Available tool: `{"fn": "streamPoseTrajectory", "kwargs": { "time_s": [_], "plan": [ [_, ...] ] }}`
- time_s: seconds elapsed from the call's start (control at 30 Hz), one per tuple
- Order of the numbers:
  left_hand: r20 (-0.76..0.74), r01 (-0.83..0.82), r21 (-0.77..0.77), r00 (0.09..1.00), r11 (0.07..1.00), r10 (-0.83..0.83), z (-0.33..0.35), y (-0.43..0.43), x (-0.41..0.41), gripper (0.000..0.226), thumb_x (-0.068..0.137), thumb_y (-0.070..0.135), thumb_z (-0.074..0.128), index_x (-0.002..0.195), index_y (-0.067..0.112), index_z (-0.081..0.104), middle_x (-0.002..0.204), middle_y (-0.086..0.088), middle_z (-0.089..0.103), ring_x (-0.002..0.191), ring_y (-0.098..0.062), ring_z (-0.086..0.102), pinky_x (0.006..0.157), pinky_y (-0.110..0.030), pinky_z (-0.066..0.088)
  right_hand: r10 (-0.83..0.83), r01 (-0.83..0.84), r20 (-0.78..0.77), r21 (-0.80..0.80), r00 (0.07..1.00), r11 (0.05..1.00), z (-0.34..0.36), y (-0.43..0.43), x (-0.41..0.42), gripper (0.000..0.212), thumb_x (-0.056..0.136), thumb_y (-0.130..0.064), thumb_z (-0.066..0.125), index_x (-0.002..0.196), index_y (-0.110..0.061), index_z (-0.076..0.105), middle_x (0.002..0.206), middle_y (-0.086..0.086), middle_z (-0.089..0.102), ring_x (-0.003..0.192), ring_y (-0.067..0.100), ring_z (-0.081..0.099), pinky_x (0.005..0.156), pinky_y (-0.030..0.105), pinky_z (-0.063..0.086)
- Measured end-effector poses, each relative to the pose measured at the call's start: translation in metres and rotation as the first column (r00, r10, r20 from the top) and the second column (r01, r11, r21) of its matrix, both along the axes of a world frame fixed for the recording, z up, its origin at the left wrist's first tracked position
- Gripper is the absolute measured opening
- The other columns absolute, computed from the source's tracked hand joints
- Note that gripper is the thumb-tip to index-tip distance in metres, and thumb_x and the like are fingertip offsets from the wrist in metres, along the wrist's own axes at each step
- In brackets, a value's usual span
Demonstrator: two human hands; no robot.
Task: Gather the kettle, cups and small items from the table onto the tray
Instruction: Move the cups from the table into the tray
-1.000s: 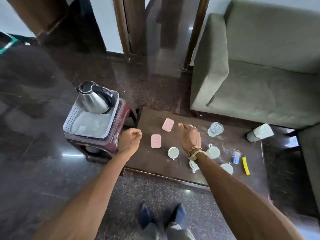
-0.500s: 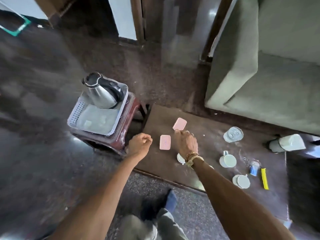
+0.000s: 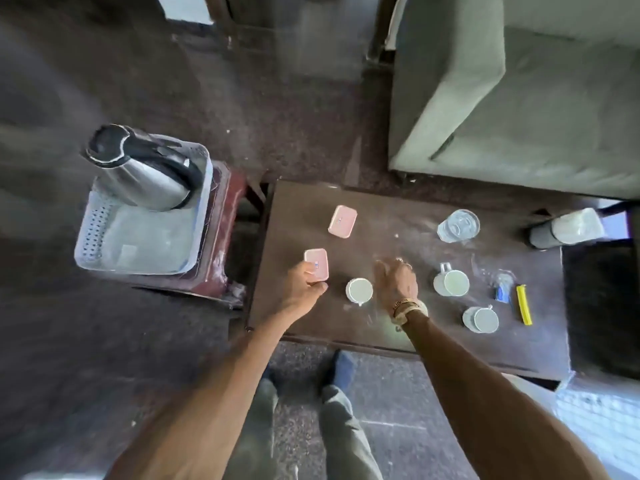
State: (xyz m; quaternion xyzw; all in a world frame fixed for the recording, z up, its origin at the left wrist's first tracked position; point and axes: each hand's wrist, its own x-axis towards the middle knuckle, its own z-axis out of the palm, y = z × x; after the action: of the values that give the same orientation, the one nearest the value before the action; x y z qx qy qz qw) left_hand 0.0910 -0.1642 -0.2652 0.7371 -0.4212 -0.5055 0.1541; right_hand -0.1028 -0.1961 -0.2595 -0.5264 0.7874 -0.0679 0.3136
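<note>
The steel kettle (image 3: 145,168) stands in the pale plastic tray (image 3: 104,251) left of the dark table (image 3: 381,209). Two pink boxes lie on the table. My left hand (image 3: 304,289) grips the near end of the nearer pink box (image 3: 317,263); the farther pink box (image 3: 342,221) lies untouched. My right hand (image 3: 396,282) hovers over the table with loosely curled fingers, holding nothing. White cups sit beside it at the left (image 3: 359,290), at the right (image 3: 451,283) and farther right (image 3: 480,319). Another cup is mostly hidden under my right wrist.
The tray rests on a maroon stool (image 3: 221,237). A clear glass (image 3: 458,226), a small blue item (image 3: 502,292) and a yellow stick (image 3: 523,304) are on the table's right part. A white bottle (image 3: 564,232) lies at the far right edge. A green sofa (image 3: 519,116) stands behind.
My left hand moved right from the stool's edge onto the nearer pink box. My right hand drew back from the far pink box toward the cups. The camera tilted down, closer.
</note>
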Motion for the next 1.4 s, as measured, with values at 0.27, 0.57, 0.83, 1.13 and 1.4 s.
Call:
{"fn": "streamPoseTrajectory", "kwargs": {
  "time_s": [0.27,0.57,0.83,1.13,1.4],
  "plan": [
    [0.152,0.54,-0.027,0.834,0.841,-0.531,-0.053,0.0,-0.065,0.087,0.081,0.011,0.072,0.156,0.015,0.026,0.163,-0.014,0.019,0.15,-0.031,0.02,0.118,-0.029,0.014,0.011,0.057,-0.28,0.234,0.96,0.971,-0.053,0.042,-0.059,0.053,0.082,-0.035,0.067,0.129,-0.013,0.054,0.138,0.01,0.047,0.127,0.036,0.043,0.102,0.046,0.039],
    [0.438,0.769,0.057,0.553,0.636,-0.708,-0.105,-0.005,-0.094,0.096,0.084,0.026,0.073,0.157,0.03,0.013,0.167,-0.009,-0.005,0.15,-0.039,0.01,0.114,-0.049,0.035,-0.011,0.073,-0.195,0.313,0.981,0.947,-0.098,0.061,-0.086,0.075,0.074,-0.029,0.075,0.144,-0.025,0.045,0.151,0.007,0.033,0.133,0.037,0.04,0.109,0.045,0.038],
    [0.392,0.794,0.09,0.527,0.601,-0.754,-0.126,0.0,-0.111,0.092,0.088,0.011,0.068,0.157,0.031,0.01,0.166,-0.01,-0.013,0.151,-0.043,0.002,0.112,-0.056,0.036,-0.056,0.101,-0.151,0.314,0.987,0.944,-0.135,0.062,-0.085,0.086,0.074,-0.026,0.076,0.149,-0.026,0.034,0.16,0.009,0.02,0.142,0.037,0.031,0.113,0.045,0.036],
    [0.461,0.809,0.114,0.471,0.577,-0.752,-0.127,-0.005,-0.116,0.071,0.092,0.0,0.052,0.153,0.021,0.022,0.161,-0.017,0.009,0.137,-0.038,0.03,0.104,-0.043,0.048,0.069,0.017,-0.247,0.329,0.967,0.944,-0.144,0.063,-0.091,0.068,0.084,-0.012,0.066,0.146,-0.024,0.041,0.159,0.006,0.022,0.138,0.035,0.031,0.107,0.042,0.042],
    [0.576,0.793,0.072,0.463,0.605,-0.674,-0.13,-0.003,-0.113,0.05,0.091,0.006,0.052,0.135,0.026,0.043,0.129,-0.011,0.045,0.103,-0.029,0.055,0.075,-0.036,0.057,0.187,-0.099,-0.294,0.29,0.937,0.952,-0.136,0.059,-0.093,0.061,0.087,-0.01,0.058,0.143,-0.029,0.044,0.143,0.003,0.038,0.118,0.032,0.043,0.097,0.04,0.046]
  ]
}}
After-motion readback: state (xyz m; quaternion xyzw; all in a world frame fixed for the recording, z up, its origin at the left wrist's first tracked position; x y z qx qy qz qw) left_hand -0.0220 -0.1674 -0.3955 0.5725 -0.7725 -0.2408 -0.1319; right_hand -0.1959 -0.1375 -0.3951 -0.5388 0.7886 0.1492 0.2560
